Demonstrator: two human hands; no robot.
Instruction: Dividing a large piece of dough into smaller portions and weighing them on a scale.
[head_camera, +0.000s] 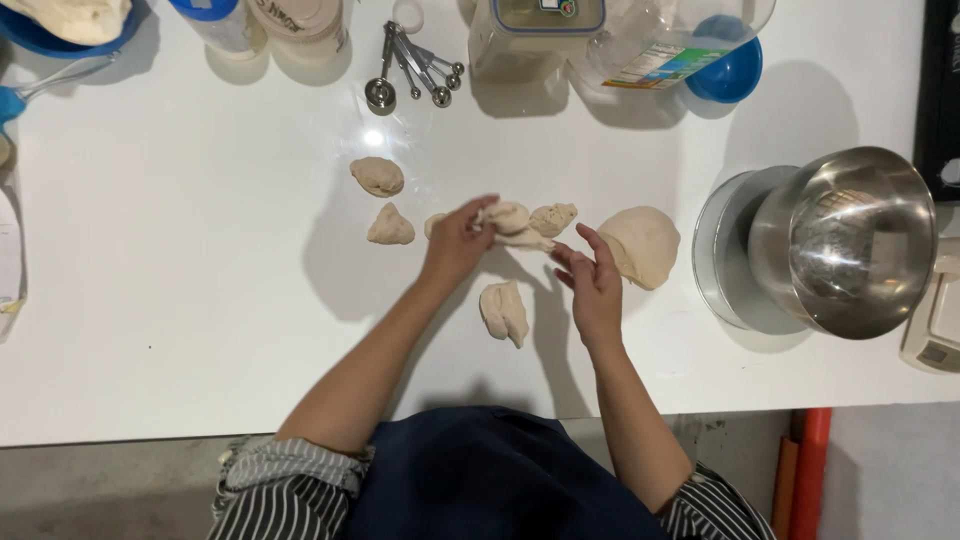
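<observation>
- Pinching is seen at the left hand (458, 240): its fingertips are closed on a stretched dough piece (512, 225) at mid-table (180, 300).
- The right hand (592, 285) is held part open, fingers spread, just beside the tapered end of the same piece; whether contact is made cannot be told.
- The piece is judged soft, light and pliable, since it is drawn out into a tail between the hands. Tearing is likely if it is pulled by the thin end.
- A grip at the thick middle, with support under the tail, is judged best. Slight stickiness is to be expected.
- Other portions are laid near: two lumps (378, 176) to the left, a rough lump (552, 218) just behind, a folded lump (505, 312) between the forearms.
- A large dough mass (645, 245) is set just right of the right hand; it is judged heavier and slack.
- A steel bowl (850, 240) is seated on a scale (725, 265) at the right edge.
- Measuring spoons (410, 68) are placed at the far side.
</observation>
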